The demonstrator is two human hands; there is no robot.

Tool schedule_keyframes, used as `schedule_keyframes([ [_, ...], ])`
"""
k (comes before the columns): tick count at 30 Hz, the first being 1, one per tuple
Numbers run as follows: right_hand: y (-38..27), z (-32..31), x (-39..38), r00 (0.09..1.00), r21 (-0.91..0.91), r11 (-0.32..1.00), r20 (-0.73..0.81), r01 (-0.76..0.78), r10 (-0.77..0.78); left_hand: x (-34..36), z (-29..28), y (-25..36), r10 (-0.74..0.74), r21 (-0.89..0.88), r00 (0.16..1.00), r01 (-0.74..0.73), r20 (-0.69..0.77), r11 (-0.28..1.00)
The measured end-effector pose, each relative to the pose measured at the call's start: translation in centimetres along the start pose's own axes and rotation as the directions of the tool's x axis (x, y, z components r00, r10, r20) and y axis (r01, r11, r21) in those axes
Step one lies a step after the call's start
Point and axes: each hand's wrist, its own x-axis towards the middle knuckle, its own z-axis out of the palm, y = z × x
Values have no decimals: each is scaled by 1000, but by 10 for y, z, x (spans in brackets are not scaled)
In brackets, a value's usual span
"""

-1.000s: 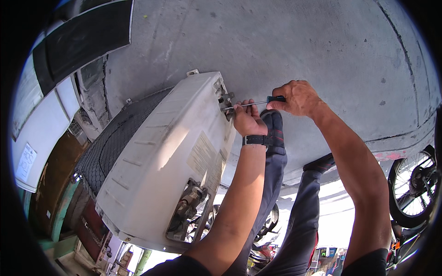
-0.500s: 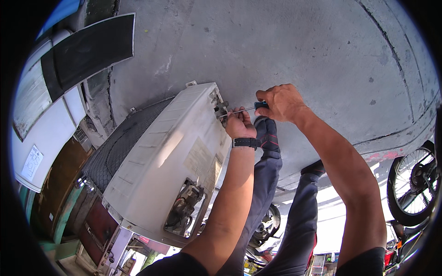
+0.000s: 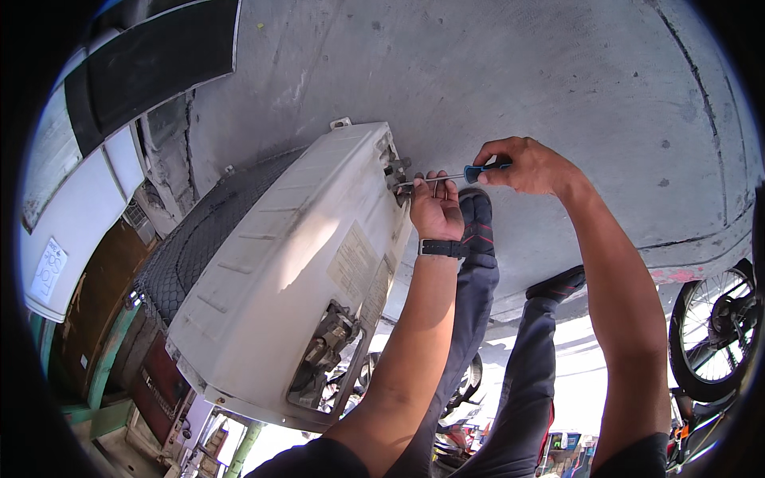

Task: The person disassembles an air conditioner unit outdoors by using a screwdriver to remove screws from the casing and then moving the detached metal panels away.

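Observation:
A screwdriver (image 3: 470, 174) with a blue and black handle lies across the space between my hands. My right hand (image 3: 526, 164) is closed round its handle. Below the shaft, my left hand (image 3: 438, 209) has its palm turned up, with thumb and curled fingers round the metal near the tip. The tip points at the valve fittings (image 3: 396, 174) on the end of a white air conditioner outdoor unit (image 3: 279, 239); whether it sits in a screw is too small to tell. A black watch (image 3: 442, 248) is on my left wrist.
Dark wire mesh (image 3: 211, 215) covers the unit's left side, and an opening (image 3: 325, 350) near its lower end shows inner parts. My shoes (image 3: 478, 227) stand on grey concrete (image 3: 494, 88). A motorcycle wheel (image 3: 717, 331) is at the right. A black panel (image 3: 159, 68) lies upper left.
My right hand and the screwdriver handle have shifted right and slightly up in the picture. My left hand has also moved right, with its fingers still at the shaft. The whole view has shifted a little.

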Motion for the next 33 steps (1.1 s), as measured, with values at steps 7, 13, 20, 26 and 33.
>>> schedule_keyframes([
  [7,26,9,14,967,-58,978,-150,202,-208,3,5,-7,95,78,995,-97,28,992],
  [13,58,31,22,979,158,969,-108,188,-172,4,3,-8,187,231,982,-182,-1,956],
  [20,77,34,34,954,126,951,-148,281,-262,5,3,-18,222,311,975,-216,15,926],
  [26,72,33,33,935,93,948,-218,304,-279,7,5,-17,240,307,970,-238,31,922],
  [33,38,37,-9,818,-468,843,-354,265,-454,11,-3,-11,60,150,989,-80,138,985],
])
